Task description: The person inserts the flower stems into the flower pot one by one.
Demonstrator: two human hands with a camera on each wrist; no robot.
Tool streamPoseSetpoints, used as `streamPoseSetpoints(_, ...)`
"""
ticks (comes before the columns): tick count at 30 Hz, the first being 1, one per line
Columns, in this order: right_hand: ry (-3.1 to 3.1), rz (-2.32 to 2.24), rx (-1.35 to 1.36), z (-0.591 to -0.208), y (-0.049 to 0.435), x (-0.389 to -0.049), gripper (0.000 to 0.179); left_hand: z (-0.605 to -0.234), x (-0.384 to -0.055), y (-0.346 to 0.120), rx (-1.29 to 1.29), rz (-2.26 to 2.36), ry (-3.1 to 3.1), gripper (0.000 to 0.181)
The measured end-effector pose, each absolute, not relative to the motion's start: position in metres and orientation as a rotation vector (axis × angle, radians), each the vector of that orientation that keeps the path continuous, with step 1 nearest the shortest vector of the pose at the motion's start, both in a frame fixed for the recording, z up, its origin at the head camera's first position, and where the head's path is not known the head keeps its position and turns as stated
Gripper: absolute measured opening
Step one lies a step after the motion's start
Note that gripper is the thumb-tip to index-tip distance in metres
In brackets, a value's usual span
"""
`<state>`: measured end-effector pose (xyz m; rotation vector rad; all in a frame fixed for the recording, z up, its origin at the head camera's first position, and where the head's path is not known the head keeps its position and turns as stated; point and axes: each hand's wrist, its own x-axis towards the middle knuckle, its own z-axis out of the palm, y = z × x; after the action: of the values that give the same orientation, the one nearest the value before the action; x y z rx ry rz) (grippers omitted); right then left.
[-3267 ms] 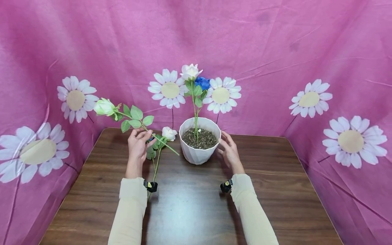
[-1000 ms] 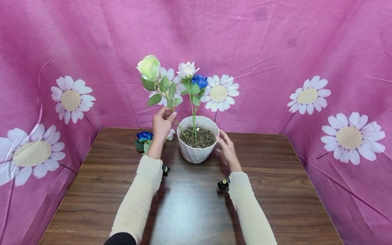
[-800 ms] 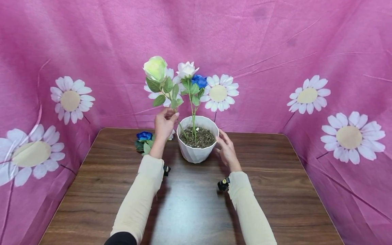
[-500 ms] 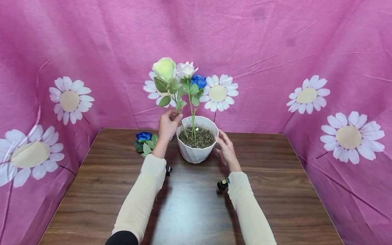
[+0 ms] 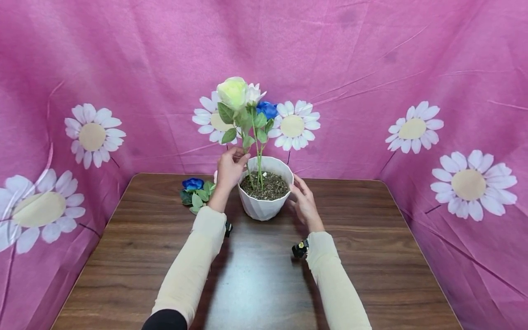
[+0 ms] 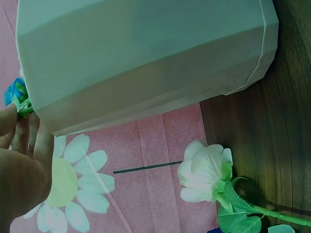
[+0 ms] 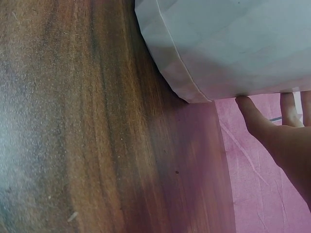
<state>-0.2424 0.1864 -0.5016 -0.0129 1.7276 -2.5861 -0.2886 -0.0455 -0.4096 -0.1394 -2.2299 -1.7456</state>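
My left hand [image 5: 231,168] pinches the stem of a pale green rose [image 5: 232,93] just above the left rim of a white faceted flower pot [image 5: 264,209]. The stem runs down into the dark soil [image 5: 273,188], with the bloom upright. Beside it in the pot stand a white rose [image 5: 255,94], partly covered by the green one, and a blue rose [image 5: 267,110]. My right hand [image 5: 305,201] rests its thumb and fairly straight fingers against the pot's right side. In the right wrist view the thumb [image 7: 250,114] touches the pot wall.
On the wooden table [image 5: 363,256], left of the pot, lie a blue rose [image 5: 192,184] and a white rose [image 6: 201,172], the latter mostly hidden by my left arm in the head view. A pink daisy-printed cloth [image 5: 350,55] hangs around the back and sides.
My left hand has brought the green rose from a slanted hold at the left to upright in the pot, then shifted it right towards the other stems. The right hand stays at the pot.
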Motion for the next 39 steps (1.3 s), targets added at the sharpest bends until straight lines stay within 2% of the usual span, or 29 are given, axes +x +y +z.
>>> streamPoseSetpoints(12,1.743,-2.572,0.011,-0.504,0.187,-0.243,0.052,-0.418,-0.292,-0.04,-0.178,-1.668,-2.307,0.015)
streamPoseSetpoints(20,1.761,-2.565,0.007,-0.501,0.186,-0.243,0.052,-0.417,-0.296,-0.03,-0.232,-1.378,-2.441,0.014)
streamPoseSetpoints(39,1.743,-2.568,-0.005,-0.499,0.185,-0.242,0.054,-0.419,-0.303,-0.024,-0.196,-1.281,-2.563,0.015)
